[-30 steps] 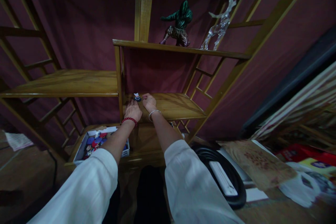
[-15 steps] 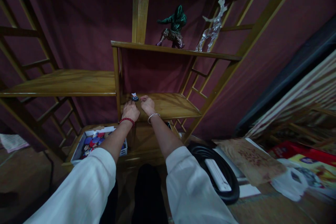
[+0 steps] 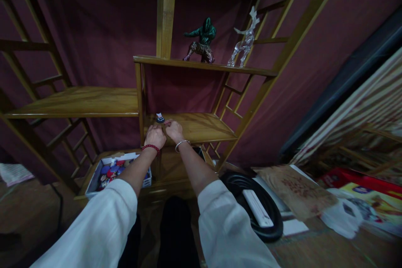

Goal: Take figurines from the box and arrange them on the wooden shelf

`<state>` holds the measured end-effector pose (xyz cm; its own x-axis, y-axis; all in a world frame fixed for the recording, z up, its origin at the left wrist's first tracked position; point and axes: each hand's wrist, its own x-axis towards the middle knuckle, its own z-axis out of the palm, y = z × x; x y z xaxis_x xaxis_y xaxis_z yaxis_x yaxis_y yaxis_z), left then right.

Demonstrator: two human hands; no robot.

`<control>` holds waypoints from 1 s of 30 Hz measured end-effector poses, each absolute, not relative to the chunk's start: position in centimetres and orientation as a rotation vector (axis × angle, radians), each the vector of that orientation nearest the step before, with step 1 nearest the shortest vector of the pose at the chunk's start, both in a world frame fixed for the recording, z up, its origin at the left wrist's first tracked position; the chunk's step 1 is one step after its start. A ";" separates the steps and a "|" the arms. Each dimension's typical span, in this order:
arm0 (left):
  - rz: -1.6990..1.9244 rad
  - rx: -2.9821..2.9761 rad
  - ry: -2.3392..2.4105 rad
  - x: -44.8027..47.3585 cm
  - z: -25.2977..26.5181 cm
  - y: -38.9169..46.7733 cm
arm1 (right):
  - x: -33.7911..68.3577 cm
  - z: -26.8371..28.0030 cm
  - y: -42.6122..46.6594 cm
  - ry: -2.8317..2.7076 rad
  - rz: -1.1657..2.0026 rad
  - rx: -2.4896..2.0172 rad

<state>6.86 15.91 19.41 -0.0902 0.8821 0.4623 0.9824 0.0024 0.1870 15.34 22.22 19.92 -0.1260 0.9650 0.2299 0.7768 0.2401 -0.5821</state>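
A small figurine (image 3: 160, 118), pale on top with a dark round base, stands upright on the lower right shelf (image 3: 201, 127). My left hand (image 3: 155, 136), a red bead bracelet at its wrist, is just in front and to the left of it. Its fingers are curled, their tips hidden behind the knuckles. From the right, my right hand (image 3: 174, 130) wears a silver bangle and reaches the edge of the figurine's base with bent fingers. Whether either hand touches the figurine, or what is between the fingers, is too small to make out.
Above, a green-hooded crouching figure (image 3: 202, 42) and a clear deer figurine (image 3: 243, 44) stand on a shelf. Below left is a white box (image 3: 93, 182) of red and blue pieces. A coiled black hose (image 3: 273, 228) and a plastic bag (image 3: 342, 220) lie at right.
My right hand has come slightly closer to my left hand and the figurine's base. The figurine still stands on the shelf. The view has shifted a little.
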 end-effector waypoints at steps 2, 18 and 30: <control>-0.692 -1.975 -2.056 6.9 19.4 15.5 | 15.3 19.9 21.9 -1.959 0.426 -1.588; -0.793 -1.990 -1.890 7.7 17.8 12.0 | 15.4 19.7 18.7 -2.029 0.351 -1.491; -1.089 -2.021 -1.774 7.4 15.1 8.9 | 15.6 18.3 14.9 -2.034 0.094 -1.367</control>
<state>7.45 8.95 15.12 -0.0148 0.7502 0.6610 0.9289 -0.2344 0.2868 15.58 14.90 18.34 -0.2213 0.8436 0.4893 0.7948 0.4467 -0.4108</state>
